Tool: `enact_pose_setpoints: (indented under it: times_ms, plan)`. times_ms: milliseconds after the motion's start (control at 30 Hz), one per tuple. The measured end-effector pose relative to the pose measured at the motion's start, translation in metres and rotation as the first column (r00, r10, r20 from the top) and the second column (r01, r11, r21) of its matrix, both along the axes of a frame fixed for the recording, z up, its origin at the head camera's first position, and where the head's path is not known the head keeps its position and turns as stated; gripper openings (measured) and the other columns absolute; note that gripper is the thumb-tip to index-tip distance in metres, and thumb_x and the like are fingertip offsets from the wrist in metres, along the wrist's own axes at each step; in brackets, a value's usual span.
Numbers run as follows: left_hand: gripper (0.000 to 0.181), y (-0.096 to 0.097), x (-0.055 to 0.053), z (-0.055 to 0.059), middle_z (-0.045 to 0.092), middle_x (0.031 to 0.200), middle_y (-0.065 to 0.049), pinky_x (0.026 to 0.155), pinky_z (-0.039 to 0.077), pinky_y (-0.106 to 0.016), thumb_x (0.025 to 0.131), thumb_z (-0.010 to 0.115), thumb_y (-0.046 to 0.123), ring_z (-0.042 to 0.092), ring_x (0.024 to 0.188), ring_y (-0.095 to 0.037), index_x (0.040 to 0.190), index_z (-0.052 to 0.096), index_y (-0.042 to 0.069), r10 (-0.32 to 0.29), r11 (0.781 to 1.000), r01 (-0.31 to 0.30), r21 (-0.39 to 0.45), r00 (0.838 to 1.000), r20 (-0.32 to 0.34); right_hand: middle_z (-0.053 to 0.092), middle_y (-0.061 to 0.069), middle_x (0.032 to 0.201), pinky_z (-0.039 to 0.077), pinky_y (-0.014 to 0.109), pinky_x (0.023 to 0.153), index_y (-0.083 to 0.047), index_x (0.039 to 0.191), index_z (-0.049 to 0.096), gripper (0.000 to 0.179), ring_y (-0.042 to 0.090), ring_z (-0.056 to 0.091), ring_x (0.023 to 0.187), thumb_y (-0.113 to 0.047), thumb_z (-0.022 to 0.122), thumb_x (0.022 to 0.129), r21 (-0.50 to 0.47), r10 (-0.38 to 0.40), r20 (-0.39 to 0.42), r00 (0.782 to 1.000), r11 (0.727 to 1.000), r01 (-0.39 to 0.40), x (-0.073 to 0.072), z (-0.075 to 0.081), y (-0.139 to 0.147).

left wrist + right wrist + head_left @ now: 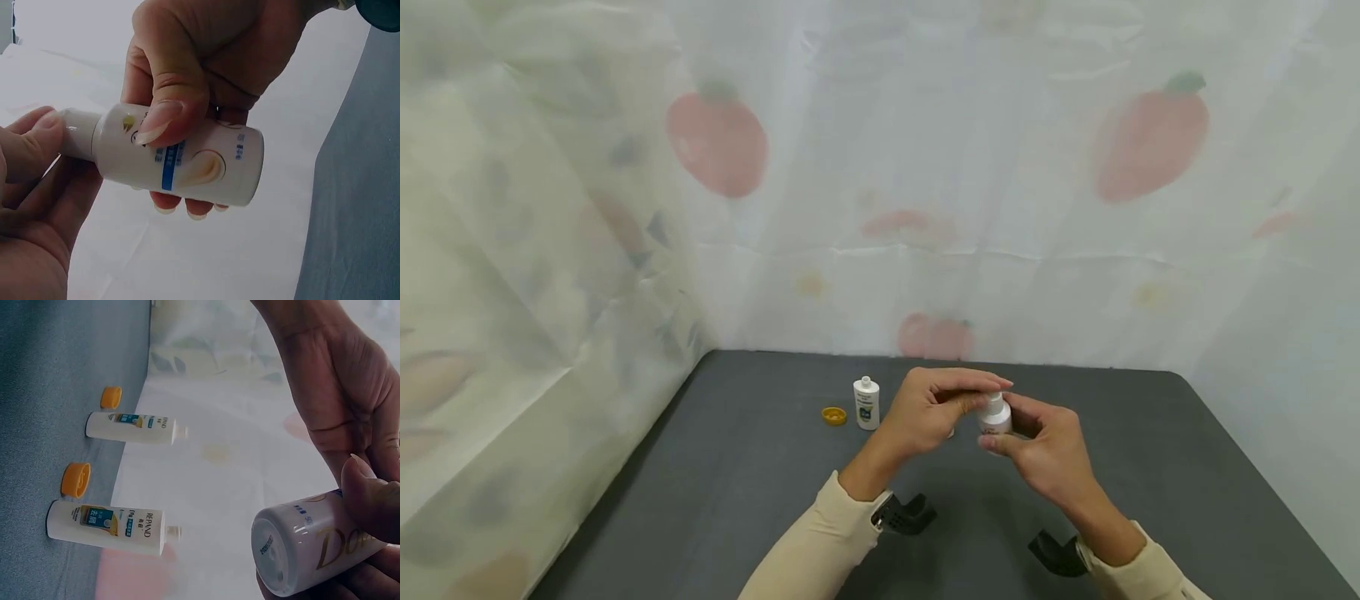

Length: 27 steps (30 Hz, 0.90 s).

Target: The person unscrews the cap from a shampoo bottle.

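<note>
Both hands hold one small white lotion bottle (995,418) above the table. My right hand (1054,452) grips its body, thumb across the label in the left wrist view. At the neck end, my left hand (928,410) pinches the bottle's white cap (80,132) between thumb and fingers. Gold lettering and a date stamp on the base show in the right wrist view. Two white shampoo bottles (109,528) (131,427) stand uncapped on the table, each beside a yellow cap (75,480) (111,397). In the head view, my left hand hides most of one shampoo bottle.
The dark grey table (760,500) has its far edge against a pale curtain (1000,167) printed with fruit. Another patterned curtain side (550,292) runs along the table's left edge. A black wrist camera (906,515) sits on my left wrist, another (1058,554) on my right.
</note>
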<state>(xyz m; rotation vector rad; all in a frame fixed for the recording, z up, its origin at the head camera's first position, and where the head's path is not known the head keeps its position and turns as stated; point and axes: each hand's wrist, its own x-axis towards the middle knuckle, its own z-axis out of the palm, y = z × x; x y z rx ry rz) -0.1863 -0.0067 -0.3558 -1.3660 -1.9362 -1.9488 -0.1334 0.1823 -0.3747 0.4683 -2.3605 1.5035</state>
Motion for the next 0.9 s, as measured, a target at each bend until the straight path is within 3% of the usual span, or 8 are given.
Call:
enact_pose_setpoints:
  times_ms: [133, 367, 567, 633, 800, 900]
  plan:
    - [0.019, 0.0, 0.001, -0.002, 0.073, 0.119, -0.031, 0.096, 0.062, -0.038, 0.096, 0.069, -0.005, 0.075, 0.112, -0.032, 0.113, 0.074, -0.012, 0.036, 0.999, -0.036, 0.019, 0.999, -0.001, 0.078, 0.019, 0.115, 0.062, 0.019, 0.077, 0.0, 0.133, 0.07, 0.054, 0.007, 0.076, 0.101, -0.004, 0.088, 0.081, -0.005, -0.007, 0.01, 1.0, 1.0, 0.007, 0.002, 0.0, -0.001]
    - [0.017, 0.005, 0.006, -0.01, 0.068, 0.113, -0.031, 0.092, 0.064, -0.041, 0.09, 0.076, -0.007, 0.071, 0.098, -0.004, 0.106, 0.073, -0.009, 0.107, 0.989, -0.114, 0.094, 0.992, 0.07, 0.08, 0.016, 0.111, 0.062, 0.021, 0.076, -0.005, 0.125, 0.076, 0.049, 0.008, 0.077, 0.098, -0.002, 0.089, 0.079, -0.029, -0.031, 0.02, 0.999, 0.999, 0.032, 0.002, -0.002, -0.005]
    - [0.021, 0.008, 0.011, -0.018, 0.068, 0.109, -0.023, 0.091, 0.064, -0.038, 0.086, 0.082, -0.002, 0.069, 0.096, -0.007, 0.104, 0.07, -0.001, 0.224, 0.966, -0.227, 0.127, 0.974, 0.036, 0.081, 0.015, 0.107, 0.063, 0.024, 0.073, -0.006, 0.121, 0.078, 0.044, 0.005, 0.078, 0.093, -0.001, 0.089, 0.079, -0.058, -0.012, 0.039, 0.999, 0.998, 0.014, 0.0, -0.003, -0.008]
    - [0.021, 0.008, 0.011, -0.019, 0.066, 0.112, -0.024, 0.093, 0.063, -0.037, 0.089, 0.079, -0.001, 0.069, 0.101, -0.012, 0.107, 0.069, -0.002, 0.215, 0.968, -0.214, 0.128, 0.977, 0.006, 0.081, 0.015, 0.106, 0.063, 0.024, 0.073, -0.006, 0.121, 0.078, 0.043, 0.005, 0.078, 0.092, -0.002, 0.088, 0.08, -0.057, -0.009, 0.055, 0.998, 0.998, 0.012, 0.0, -0.004, -0.008]
    - [0.024, 0.004, 0.009, -0.018, 0.062, 0.129, -0.031, 0.104, 0.058, -0.039, 0.102, 0.061, -0.004, 0.065, 0.122, -0.035, 0.124, 0.065, -0.012, 0.094, 0.991, -0.085, 0.106, 0.992, -0.083, 0.08, 0.017, 0.109, 0.062, 0.022, 0.074, -0.003, 0.126, 0.075, 0.048, 0.015, 0.079, 0.097, -0.004, 0.089, 0.08, -0.028, -0.023, 0.073, 0.997, 0.999, 0.025, 0.0, -0.004, -0.007]
    - [0.024, 0.0, 0.008, -0.017, 0.067, 0.128, -0.031, 0.103, 0.059, -0.038, 0.103, 0.06, -0.003, 0.067, 0.123, -0.038, 0.123, 0.068, -0.014, 0.093, 0.993, -0.085, 0.08, 0.989, -0.116, 0.08, 0.017, 0.111, 0.062, 0.021, 0.074, -0.003, 0.128, 0.074, 0.051, 0.02, 0.079, 0.1, -0.006, 0.089, 0.08, -0.019, -0.024, 0.076, 0.997, 0.999, 0.026, 0.0, -0.004, -0.007]
